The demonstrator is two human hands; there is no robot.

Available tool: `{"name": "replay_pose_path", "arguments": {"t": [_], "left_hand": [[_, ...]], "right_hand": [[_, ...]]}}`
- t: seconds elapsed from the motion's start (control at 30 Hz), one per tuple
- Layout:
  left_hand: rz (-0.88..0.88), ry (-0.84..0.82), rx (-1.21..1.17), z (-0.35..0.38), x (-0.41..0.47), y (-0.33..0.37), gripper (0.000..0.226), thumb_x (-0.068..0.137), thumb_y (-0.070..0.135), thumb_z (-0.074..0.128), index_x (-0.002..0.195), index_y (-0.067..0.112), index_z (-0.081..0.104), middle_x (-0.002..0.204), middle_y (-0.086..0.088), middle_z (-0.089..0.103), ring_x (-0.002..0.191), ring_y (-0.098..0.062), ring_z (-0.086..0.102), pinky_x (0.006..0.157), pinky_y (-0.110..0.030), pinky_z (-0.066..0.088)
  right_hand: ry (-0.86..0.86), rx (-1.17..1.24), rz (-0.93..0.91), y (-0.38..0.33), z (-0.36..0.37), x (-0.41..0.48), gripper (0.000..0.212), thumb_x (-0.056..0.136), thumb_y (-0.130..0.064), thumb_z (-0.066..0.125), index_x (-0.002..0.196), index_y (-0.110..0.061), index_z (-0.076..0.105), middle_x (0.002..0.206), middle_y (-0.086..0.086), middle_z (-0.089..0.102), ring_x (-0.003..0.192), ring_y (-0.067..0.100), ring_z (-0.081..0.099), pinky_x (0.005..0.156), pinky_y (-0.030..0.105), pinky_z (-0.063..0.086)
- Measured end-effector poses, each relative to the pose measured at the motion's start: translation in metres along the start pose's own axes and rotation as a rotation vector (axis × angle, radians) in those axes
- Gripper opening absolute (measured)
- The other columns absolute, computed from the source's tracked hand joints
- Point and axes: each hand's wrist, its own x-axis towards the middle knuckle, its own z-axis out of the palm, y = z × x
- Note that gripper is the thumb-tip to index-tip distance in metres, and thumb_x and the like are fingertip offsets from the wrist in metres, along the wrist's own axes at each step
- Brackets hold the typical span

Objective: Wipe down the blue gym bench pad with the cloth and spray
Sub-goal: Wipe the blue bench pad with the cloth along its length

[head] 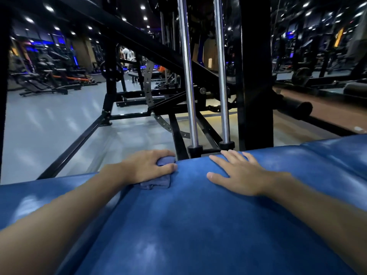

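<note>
The blue gym bench pad [190,219] fills the lower half of the view, with a seam running down its left side. My left hand [147,167] grips a bunched blue-grey cloth [158,182] at the pad's far left edge, fingers curled over it. My right hand [238,172] lies flat on the pad near its far edge, fingers spread and straight. No spray bottle is in view.
Two chrome guide rods [188,80] and a thick black upright post [256,76] rise just beyond the pad's far edge. A black machine frame [127,114] crosses the grey floor on the left. More gym machines stand far behind.
</note>
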Motion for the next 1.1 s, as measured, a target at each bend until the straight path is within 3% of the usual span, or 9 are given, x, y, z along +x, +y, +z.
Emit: {"name": "replay_pose_path", "arguments": {"t": [0.07, 0.13, 0.23, 0.37, 0.67, 0.77, 0.87, 1.0, 1.1], "left_hand": [[-0.008, -0.002, 0.021, -0.007, -0.017, -0.028, 0.045, 0.086, 0.070, 0.044, 0.126, 0.050, 0.049, 0.116, 0.014, 0.064, 0.108, -0.017, 0.059, 0.092, -0.032, 0.044], [-0.039, -0.001, 0.022, -0.013, -0.031, -0.053, 0.054, 0.075, 0.079, 0.036, 0.122, 0.056, 0.046, 0.114, 0.015, 0.065, 0.108, -0.017, 0.060, 0.094, -0.035, 0.045], [-0.054, 0.009, -0.011, -0.016, -0.037, -0.067, 0.063, 0.068, 0.083, 0.031, 0.124, 0.057, 0.046, 0.122, 0.016, 0.064, 0.114, -0.016, 0.058, 0.098, -0.036, 0.044], [-0.003, 0.054, 0.034, -0.011, -0.028, -0.050, 0.048, 0.090, 0.065, 0.046, 0.134, 0.046, 0.049, 0.137, 0.009, 0.057, 0.124, -0.019, 0.053, 0.099, -0.031, 0.041], [0.147, 0.003, -0.075, -0.013, -0.028, -0.080, 0.038, 0.090, 0.064, 0.047, 0.125, 0.049, 0.050, 0.122, 0.010, 0.063, 0.112, -0.018, 0.057, 0.097, -0.035, 0.044], [0.131, -0.006, -0.053, -0.024, -0.051, -0.119, 0.044, 0.086, 0.069, 0.044, 0.126, 0.051, 0.049, 0.121, 0.015, 0.062, 0.113, -0.015, 0.057, 0.092, -0.030, 0.041], [0.113, 0.003, -0.040, -0.032, -0.071, -0.148, 0.057, 0.077, 0.075, 0.037, 0.129, 0.052, 0.047, 0.128, 0.019, 0.059, 0.117, -0.013, 0.055, 0.098, -0.032, 0.042], [0.148, 0.031, -0.027, -0.024, -0.055, -0.129, 0.064, 0.079, 0.071, 0.041, 0.137, 0.044, 0.046, 0.140, 0.012, 0.054, 0.127, -0.016, 0.051, 0.104, -0.033, 0.039], [0.184, 0.066, -0.008, -0.019, -0.044, -0.106, 0.047, 0.091, 0.060, 0.048, 0.135, 0.043, 0.048, 0.136, 0.010, 0.058, 0.123, -0.018, 0.053, 0.093, -0.028, 0.039]], "right_hand": [[-0.022, -0.041, 0.026, -0.008, -0.005, -0.002, 0.077, 0.082, -0.079, 0.010, 0.150, -0.045, 0.001, 0.163, -0.004, -0.004, 0.147, 0.011, -0.015, 0.117, 0.050, -0.012], [0.021, -0.102, 0.029, -0.021, -0.011, -0.004, 0.073, 0.087, -0.074, 0.016, 0.151, -0.041, 0.009, 0.163, -0.006, -0.003, 0.146, 0.010, -0.017, 0.116, 0.054, -0.012], [0.100, 0.023, -0.086, -0.069, -0.017, 0.001, 0.068, 0.093, -0.066, 0.023, 0.152, -0.035, 0.013, 0.162, -0.010, 0.001, 0.147, 0.007, -0.012, 0.117, 0.052, -0.008], [0.039, 0.155, -0.120, -0.129, -0.005, 0.015, 0.073, 0.092, -0.067, 0.027, 0.153, -0.032, 0.008, 0.162, -0.012, 0.002, 0.147, 0.005, -0.008, 0.118, 0.050, -0.007], [0.034, 0.106, -0.023, -0.136, 0.002, 0.017, 0.072, 0.089, -0.071, 0.026, 0.151, -0.038, 0.013, 0.160, -0.018, 0.006, 0.146, 0.001, -0.005, 0.119, 0.044, -0.008], [0.054, 0.146, -0.008, -0.136, -0.001, 0.014, 0.068, 0.090, -0.069, 0.031, 0.150, -0.039, 0.019, 0.160, -0.018, 0.012, 0.146, 0.000, 0.000, 0.119, 0.043, -0.006], [0.050, 0.142, 0.045, -0.150, -0.005, 0.015, 0.065, 0.093, -0.063, 0.033, 0.150, -0.036, 0.022, 0.160, -0.015, 0.012, 0.147, 0.003, 0.000, 0.119, 0.045, -0.009], [0.058, 0.141, 0.005, -0.188, 0.004, 0.014, 0.067, 0.095, -0.061, 0.028, 0.153, -0.031, 0.014, 0.162, -0.011, 0.004, 0.147, 0.005, -0.006, 0.119, 0.047, -0.009], [0.072, 0.115, 0.022, -0.195, 0.011, 0.015, 0.068, 0.094, -0.064, 0.025, 0.153, -0.033, 0.011, 0.162, -0.014, 0.002, 0.146, 0.002, -0.006, 0.119, 0.044, -0.007]]}}
